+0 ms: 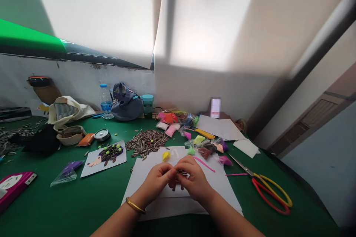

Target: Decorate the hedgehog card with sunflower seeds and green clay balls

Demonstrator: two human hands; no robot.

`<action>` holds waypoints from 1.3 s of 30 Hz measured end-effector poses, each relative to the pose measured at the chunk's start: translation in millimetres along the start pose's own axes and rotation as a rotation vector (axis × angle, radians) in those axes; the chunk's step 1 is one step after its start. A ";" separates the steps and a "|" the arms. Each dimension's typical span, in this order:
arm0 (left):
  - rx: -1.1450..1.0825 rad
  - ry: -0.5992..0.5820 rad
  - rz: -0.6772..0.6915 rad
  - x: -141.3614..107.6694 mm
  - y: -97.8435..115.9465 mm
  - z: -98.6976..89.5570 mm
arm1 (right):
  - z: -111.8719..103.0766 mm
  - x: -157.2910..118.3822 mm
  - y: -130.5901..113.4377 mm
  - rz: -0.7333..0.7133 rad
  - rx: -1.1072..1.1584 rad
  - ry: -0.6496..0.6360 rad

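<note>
My left hand and my right hand meet above a stack of white paper, fingertips pinched together. Whatever lies between the fingers is hidden or too small to make out. Just below them, partly covered, a brown clay figure with dark striped pieces lies on the top sheet. Beyond my left hand sits a yellow lump of clay on the paper. A thin pink clay strip lies past my right hand. A heap of striped sunflower seeds spreads behind the paper.
At left lies a card with a seed-covered hedgehog, near a bag of purple clay. Scissors rest at right. Bagged coloured clay, a yellow-handled cutter, a blue bag and a water bottle stand farther back.
</note>
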State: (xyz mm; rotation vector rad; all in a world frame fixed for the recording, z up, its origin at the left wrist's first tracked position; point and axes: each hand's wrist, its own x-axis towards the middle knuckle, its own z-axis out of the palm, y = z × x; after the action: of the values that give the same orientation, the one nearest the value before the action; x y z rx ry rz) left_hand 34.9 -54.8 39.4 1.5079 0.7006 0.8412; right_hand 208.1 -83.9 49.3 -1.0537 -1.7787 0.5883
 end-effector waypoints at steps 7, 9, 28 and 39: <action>-0.019 0.001 -0.025 0.0 -1.3 -1.7 | 0.6 -2.7 11.3 -0.010 0.076 -0.011; -0.023 -0.028 -0.024 0.0 -1.7 -1.5 | 1.5 -3.2 12.3 -0.003 0.065 0.006; -0.049 0.020 -0.087 1.6 0.9 -1.8 | 2.4 -8.6 9.6 -0.241 -0.245 0.070; 0.111 0.010 -0.055 0.8 1.6 -0.1 | 6.8 -8.7 10.6 -0.247 -0.280 0.085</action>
State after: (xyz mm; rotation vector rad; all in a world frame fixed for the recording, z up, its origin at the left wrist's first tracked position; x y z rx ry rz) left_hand 35.1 -54.3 41.1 1.5770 0.8042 0.7798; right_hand 207.8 -85.5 34.1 -1.0063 -1.9154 0.1426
